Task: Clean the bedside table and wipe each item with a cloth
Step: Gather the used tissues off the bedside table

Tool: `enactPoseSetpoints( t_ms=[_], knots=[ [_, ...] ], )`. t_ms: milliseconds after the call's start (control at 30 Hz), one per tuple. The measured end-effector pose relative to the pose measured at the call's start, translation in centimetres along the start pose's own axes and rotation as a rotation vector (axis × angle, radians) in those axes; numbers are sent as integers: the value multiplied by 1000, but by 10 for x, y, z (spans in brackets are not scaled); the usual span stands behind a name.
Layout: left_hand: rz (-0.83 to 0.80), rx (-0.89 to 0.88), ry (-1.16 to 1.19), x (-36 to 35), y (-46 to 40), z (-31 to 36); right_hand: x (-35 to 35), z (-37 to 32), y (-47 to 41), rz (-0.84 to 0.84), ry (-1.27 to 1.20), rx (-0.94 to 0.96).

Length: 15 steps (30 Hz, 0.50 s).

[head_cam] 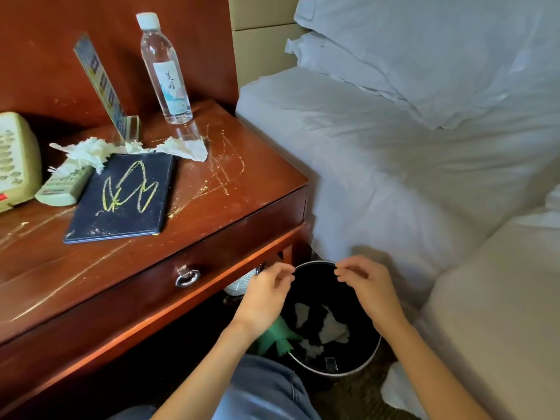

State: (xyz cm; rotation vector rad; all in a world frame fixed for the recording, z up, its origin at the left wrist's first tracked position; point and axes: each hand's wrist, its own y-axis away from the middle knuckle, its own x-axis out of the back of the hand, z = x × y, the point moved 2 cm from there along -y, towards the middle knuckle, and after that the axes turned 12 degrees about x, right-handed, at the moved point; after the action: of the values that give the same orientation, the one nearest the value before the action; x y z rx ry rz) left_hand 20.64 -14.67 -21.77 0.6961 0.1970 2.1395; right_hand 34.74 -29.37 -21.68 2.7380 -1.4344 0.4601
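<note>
Both our hands hover over the black waste bin (pixel 368 363), the left hand (pixel 264 295) and right hand (pixel 368 286) each loosely curled and holding nothing. Crumpled tissues (pixel 91 151) lie on the scratched worktop (pixel 212 189) beside a chalk-scribbled dark folder (pixel 121 198), remote control (pixel 65 186) and water bottle (pixel 165 71). More tissue scraps (pixel 331 328) sit inside the bin.

Scribbled bedside table (pixel 230 189) — crumpled tissues (pixel 91 151)

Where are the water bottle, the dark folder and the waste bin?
water bottle (pixel 168 83): head view, on its label.
dark folder (pixel 121 201): head view, on its scribbled cover.
waste bin (pixel 368 360): head view, on its near rim.
</note>
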Motion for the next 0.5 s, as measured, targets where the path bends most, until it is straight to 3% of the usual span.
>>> enactPoseSetpoints(
  t_ms=[300,500],
  knots=[
    [282,-334,-110,89,55,63,-47,-88,-25,-131,-160,250],
    [491,-390,-213,158,76,75,-87,-148,-45,-261,-93,451]
  ],
)
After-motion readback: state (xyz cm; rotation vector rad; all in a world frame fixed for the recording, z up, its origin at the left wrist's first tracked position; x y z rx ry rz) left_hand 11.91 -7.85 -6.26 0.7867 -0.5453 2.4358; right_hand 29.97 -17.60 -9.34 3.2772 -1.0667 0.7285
